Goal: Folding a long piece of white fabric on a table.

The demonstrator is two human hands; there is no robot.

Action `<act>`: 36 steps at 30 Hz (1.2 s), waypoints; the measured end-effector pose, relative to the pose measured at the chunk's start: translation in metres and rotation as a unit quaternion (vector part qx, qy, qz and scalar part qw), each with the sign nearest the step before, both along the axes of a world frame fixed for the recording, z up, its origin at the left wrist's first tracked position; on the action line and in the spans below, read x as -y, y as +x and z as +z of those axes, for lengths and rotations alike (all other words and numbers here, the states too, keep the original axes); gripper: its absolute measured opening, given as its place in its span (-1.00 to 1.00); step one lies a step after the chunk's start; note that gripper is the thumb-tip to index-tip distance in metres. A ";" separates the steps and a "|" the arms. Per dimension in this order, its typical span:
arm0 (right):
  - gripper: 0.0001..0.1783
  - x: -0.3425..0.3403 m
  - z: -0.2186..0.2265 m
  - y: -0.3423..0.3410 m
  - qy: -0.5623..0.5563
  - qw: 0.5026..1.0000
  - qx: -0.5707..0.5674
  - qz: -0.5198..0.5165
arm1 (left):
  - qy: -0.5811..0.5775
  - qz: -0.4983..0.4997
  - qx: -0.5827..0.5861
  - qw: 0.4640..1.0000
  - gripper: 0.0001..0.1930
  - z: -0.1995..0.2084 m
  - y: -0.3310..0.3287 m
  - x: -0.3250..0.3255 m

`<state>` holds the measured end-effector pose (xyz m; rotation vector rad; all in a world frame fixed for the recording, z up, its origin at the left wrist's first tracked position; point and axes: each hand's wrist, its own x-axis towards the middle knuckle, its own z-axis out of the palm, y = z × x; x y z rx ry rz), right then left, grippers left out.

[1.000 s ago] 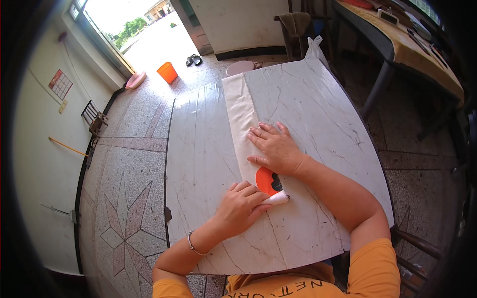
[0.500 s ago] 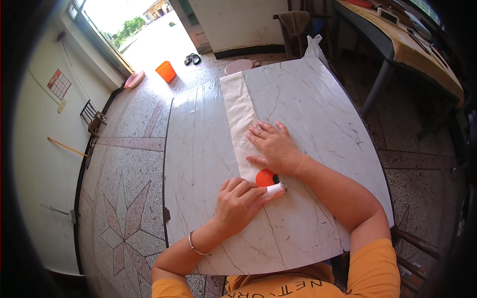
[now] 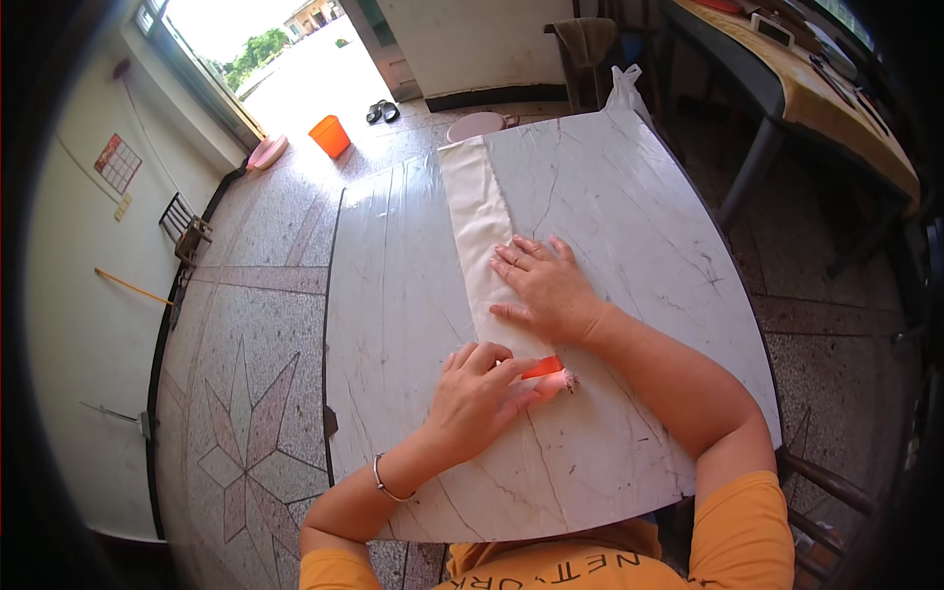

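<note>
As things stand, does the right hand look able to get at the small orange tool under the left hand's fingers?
Probably yes. The right hand lies flat on the long white cloth strip, just beyond the small orange tool. Only the left hand covers part of the tool; nothing else on the marble-patterned table lies between.

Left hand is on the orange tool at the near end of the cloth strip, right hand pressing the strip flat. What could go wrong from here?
1. The right hand lies flat just ahead of the orange tool; if the tool has an edge, the thumb may be at risk.
2. The left hand hides the tool's contact, so the cloth strip could bunch or skew.
</note>
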<state>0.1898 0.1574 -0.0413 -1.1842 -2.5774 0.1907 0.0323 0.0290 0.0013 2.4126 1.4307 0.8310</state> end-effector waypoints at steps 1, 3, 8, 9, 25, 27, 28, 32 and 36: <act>-0.24 -0.001 -0.001 -0.001 0.003 1.000 -0.001 0.000 | 0.000 0.001 -0.001 1.000 -0.83 -0.003 -0.002 -0.001; -0.24 0.000 -0.001 -0.001 0.006 1.000 -0.003 0.001 | 0.013 -0.010 -0.005 1.000 -0.80 -0.010 -0.010 -0.002; -0.24 -0.001 -0.002 -0.002 0.004 1.000 0.002 0.000 | 0.062 -0.040 -0.029 0.997 -0.76 -0.003 -0.008 0.000; -0.24 -0.001 -0.002 -0.001 0.004 1.000 0.001 -0.001 | 0.083 -0.045 -0.036 0.995 -0.76 -0.001 -0.006 0.000; -0.24 0.000 0.001 -0.001 0.001 1.000 -0.005 0.006 | -0.011 -0.049 -0.003 0.999 -0.74 -0.010 -0.011 0.000; -0.24 0.000 0.002 0.000 0.001 1.000 -0.007 0.007 | -0.010 -0.048 -0.025 0.998 -0.74 -0.009 -0.012 0.001; -0.25 0.000 0.002 0.000 0.003 1.000 -0.006 0.006 | -0.009 -0.049 -0.025 0.998 -0.74 -0.007 -0.012 0.003; -0.25 0.000 -0.001 -0.002 0.005 1.000 -0.012 0.006 | -0.072 -0.068 -0.042 0.994 -0.76 -0.003 -0.014 0.009; -0.25 0.001 0.002 -0.001 0.000 1.000 -0.002 0.007 | -0.070 -0.066 0.007 0.995 -0.80 -0.004 -0.015 0.003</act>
